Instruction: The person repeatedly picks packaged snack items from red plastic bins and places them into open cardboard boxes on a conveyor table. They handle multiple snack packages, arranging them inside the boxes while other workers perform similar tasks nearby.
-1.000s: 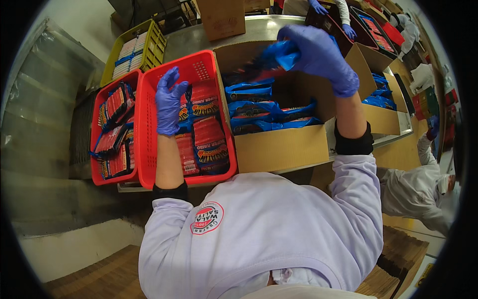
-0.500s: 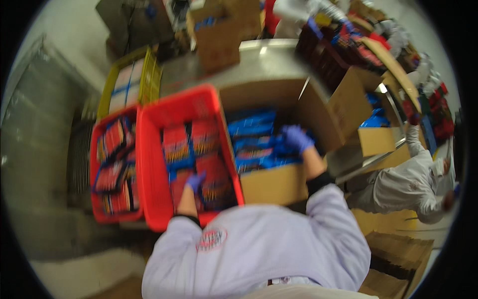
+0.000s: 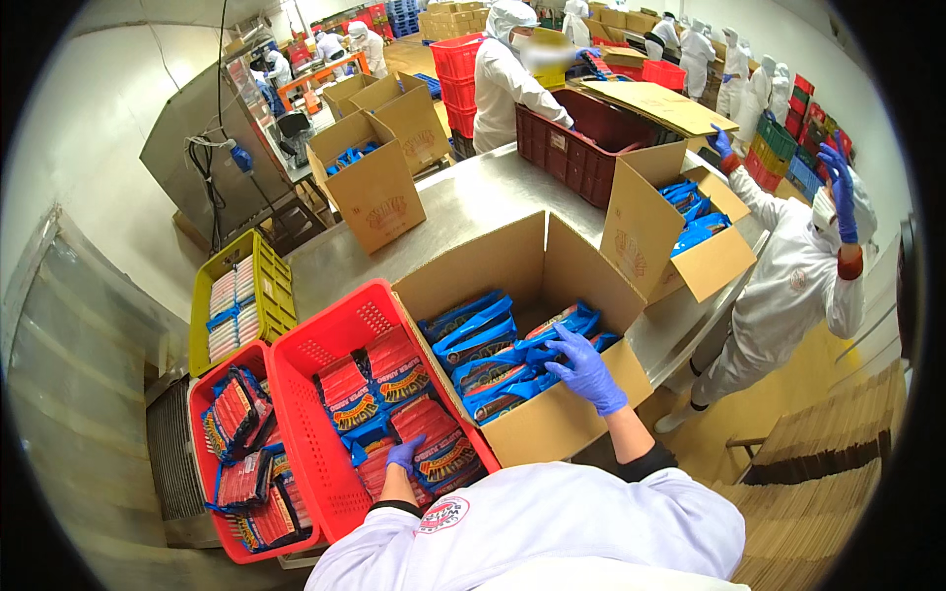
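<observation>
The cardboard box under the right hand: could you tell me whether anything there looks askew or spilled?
Nothing stands out. The blue packets lie loosely overlapped inside the cardboard box, none over its rim. The right hand rests on them; the left hand touches red packets in the red crate.

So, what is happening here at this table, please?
A person in a white coat and purple gloves is packing. The right hand lies on the blue packets inside an open cardboard box. The left hand reaches into the red crate, on the red packets. Other workers in white stand at boxes along the steel table.
</observation>
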### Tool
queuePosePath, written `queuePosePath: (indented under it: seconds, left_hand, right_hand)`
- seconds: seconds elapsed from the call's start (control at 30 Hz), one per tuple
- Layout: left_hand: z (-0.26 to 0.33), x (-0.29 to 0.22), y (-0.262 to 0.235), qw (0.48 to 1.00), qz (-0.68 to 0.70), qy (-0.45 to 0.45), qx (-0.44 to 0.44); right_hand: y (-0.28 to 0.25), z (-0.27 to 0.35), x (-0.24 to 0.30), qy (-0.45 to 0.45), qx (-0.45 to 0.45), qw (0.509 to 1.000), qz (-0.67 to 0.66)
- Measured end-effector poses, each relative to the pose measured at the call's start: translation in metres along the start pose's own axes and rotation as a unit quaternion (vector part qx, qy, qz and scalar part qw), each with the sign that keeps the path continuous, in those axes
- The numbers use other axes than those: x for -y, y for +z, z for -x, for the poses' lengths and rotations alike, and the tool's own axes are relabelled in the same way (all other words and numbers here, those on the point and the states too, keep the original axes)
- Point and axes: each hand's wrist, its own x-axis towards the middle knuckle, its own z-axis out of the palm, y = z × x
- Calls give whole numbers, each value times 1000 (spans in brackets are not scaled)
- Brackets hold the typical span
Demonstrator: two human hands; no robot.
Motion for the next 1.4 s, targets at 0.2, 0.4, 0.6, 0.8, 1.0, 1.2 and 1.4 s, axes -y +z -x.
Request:
queuePosePath:
  seconds: [0.2, 0.4, 0.6, 0.8, 1.0, 1.2, 1.4]
  left_hand:
    - [23, -30, 25, 998, -4, 47, 32]
    - [63, -63, 39, 963, -40, 236, -126]
    - [201, -169, 47, 888, -12, 419, -192]
    - [283, -229, 99, 800, 235, 548, -58]
    - [265, -209, 177, 796, -75, 599, -46]
    - [176, -164, 174, 787, -369, 461, -180]
    - [192, -175, 174, 868, -259, 420, -53]
  right_hand:
    - [14, -9, 13, -48, -14, 997, -56]
    - [16, -22, 33, -134, 40, 983, -123]
    - [9, -26, 58, 59, 66, 932, -350]
    - [20, -68, 100, 203, 122, 694, -680]
    - [-44, -145, 95, 156, 50, 660, -734]
    - [-100, -214, 57, -304, 93, 940, 126]
    - [11, -165, -43, -270, 373, 817, 348]
